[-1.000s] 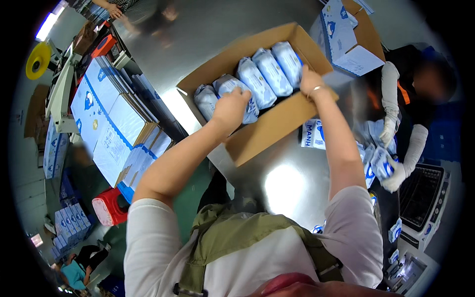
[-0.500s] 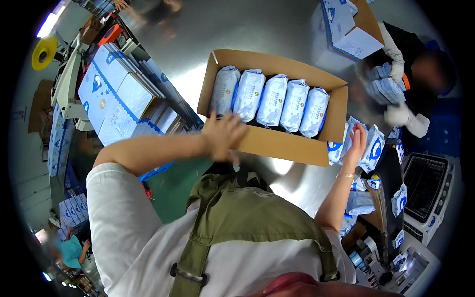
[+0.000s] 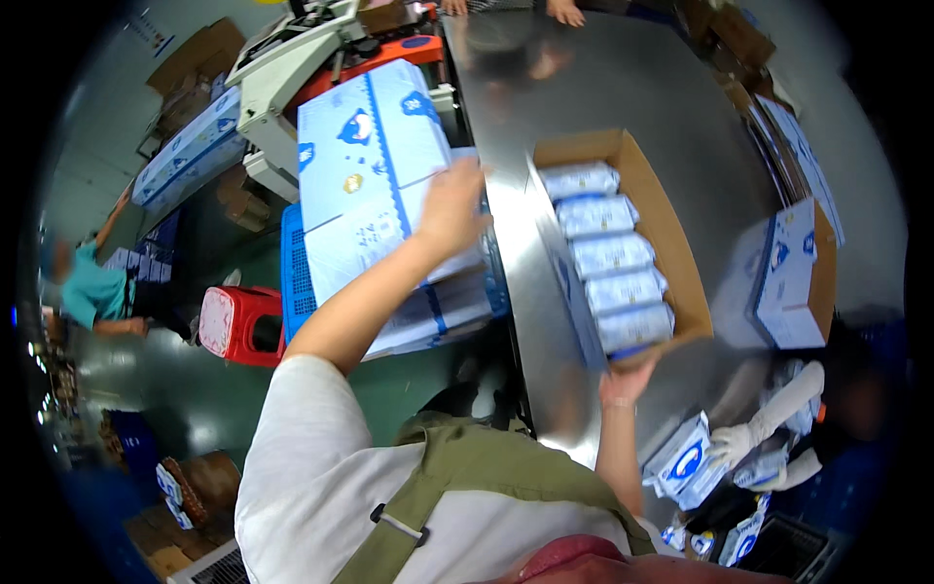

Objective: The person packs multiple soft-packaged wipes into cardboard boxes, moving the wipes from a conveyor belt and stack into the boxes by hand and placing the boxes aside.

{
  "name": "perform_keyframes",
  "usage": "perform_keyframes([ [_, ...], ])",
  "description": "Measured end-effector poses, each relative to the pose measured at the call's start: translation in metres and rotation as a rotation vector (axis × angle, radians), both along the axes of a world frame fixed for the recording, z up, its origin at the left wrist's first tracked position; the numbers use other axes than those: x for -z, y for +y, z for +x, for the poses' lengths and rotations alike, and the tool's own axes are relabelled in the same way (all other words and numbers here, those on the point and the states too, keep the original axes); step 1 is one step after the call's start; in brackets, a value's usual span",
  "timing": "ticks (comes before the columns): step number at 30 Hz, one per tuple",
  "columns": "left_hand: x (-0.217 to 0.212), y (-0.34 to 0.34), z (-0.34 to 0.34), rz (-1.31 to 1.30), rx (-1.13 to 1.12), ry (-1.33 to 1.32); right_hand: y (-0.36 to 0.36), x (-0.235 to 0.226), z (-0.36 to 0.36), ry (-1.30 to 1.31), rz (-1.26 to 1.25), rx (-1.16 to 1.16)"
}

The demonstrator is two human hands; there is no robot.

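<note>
An open cardboard carton (image 3: 686, 282) stands on the metal table, with a row of several white-and-blue soft packs (image 3: 615, 255) inside. My right hand (image 3: 628, 383) grips the carton's near end; its fingers are partly hidden by the cardboard. To the left, a stack of flattened white-and-blue cartons (image 3: 355, 185) lies beside the table. Over the stack's right edge is my left hand (image 3: 452, 209), slightly blurred, fingers apart, with nothing visible in it.
The metal table (image 3: 584, 73) extends to the far side, where another person's hands (image 3: 564, 12) rest. At the right, a co-worker's gloved hand (image 3: 735, 443) touches soft packs (image 3: 681, 462) near another open carton (image 3: 793, 277). A red stool (image 3: 238, 326) stands left.
My view has swung left. My left hand has gone from the filled carton's near side to the flattened stack. My right hand, open before, now holds the carton's end; the carton appears turned.
</note>
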State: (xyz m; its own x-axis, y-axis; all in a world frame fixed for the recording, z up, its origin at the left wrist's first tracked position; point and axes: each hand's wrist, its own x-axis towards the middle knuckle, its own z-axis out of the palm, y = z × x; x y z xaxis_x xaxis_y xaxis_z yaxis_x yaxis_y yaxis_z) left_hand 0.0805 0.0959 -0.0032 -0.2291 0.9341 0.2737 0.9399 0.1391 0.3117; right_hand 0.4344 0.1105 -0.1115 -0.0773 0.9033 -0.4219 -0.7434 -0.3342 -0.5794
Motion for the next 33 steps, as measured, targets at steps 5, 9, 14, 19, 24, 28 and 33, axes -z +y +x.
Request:
perform_keyframes([
  [5, 0.061, -0.119, -0.151, -0.205, -0.877, -0.261, 0.129, 0.033, -0.143, -0.459, 0.15, -0.612],
  [9, 0.136, -0.199, -0.183, -0.041, -1.019, -0.743, 0.084, 0.009, -0.332, -0.915, 0.565, -1.337],
  [14, 0.048, -0.154, -0.115, 0.511, -0.911, -0.632, 0.086, 0.038, -0.319, -0.93, 0.695, -0.951],
  [19, -0.004, -0.151, 0.048, 0.539, -0.128, -0.876, 0.078, -0.052, -0.147, -0.258, 0.302, -0.206],
  [24, 0.033, -0.169, 0.113, -0.224, 0.594, -1.065, 0.063, -0.112, 0.081, -0.599, 0.67, -0.031],
  [28, 0.013, -0.085, 0.071, 0.175, 0.26, -0.685, -0.01, -0.123, 0.128, -1.743, 1.327, -0.498],
  [33, -0.068, 0.034, 0.117, -0.263, 0.858, -0.143, -0.103, -0.051, 0.19, -1.925, 0.91, -1.14],
])
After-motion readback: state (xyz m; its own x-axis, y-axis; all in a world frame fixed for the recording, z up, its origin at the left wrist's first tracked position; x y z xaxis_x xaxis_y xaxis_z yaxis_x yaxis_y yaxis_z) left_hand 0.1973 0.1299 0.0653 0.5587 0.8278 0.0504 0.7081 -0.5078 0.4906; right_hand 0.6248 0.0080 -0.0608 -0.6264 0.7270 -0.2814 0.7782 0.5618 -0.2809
